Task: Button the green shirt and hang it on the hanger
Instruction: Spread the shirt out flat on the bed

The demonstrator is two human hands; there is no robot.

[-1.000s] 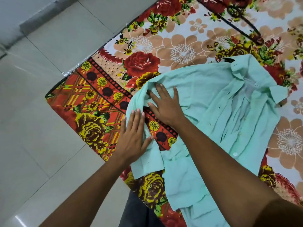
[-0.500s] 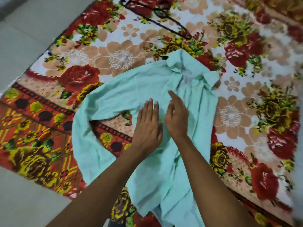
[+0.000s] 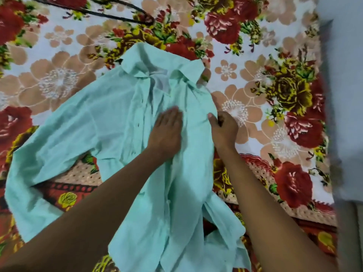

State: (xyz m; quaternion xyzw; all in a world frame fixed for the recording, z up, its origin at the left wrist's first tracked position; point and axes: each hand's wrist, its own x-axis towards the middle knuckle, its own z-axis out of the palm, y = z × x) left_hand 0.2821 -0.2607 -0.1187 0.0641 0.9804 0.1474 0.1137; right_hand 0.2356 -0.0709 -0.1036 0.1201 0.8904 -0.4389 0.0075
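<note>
Floral bedsheet (image 3: 59, 79) covers the whole surface, w/ green shirt (image 3: 110, 118) spread front-up on it, collar beyond the fingertips. Left hand (image 3: 167, 132) presses flat on the shirt front, fingers straight & together; right hand (image 3: 224, 128) pinches the shirt's side edge just beside it. Black hanger (image 3: 94, 11) lies well beyond both hands, apart from the shirt.

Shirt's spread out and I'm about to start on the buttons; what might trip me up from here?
The green shirt lies wrinkled, so its front edges may line up a hole off. The right hand pinches the side edge while the left hand presses flat; pulling could bunch it again. The hanger lies beyond the collar, a stretch away.
</note>
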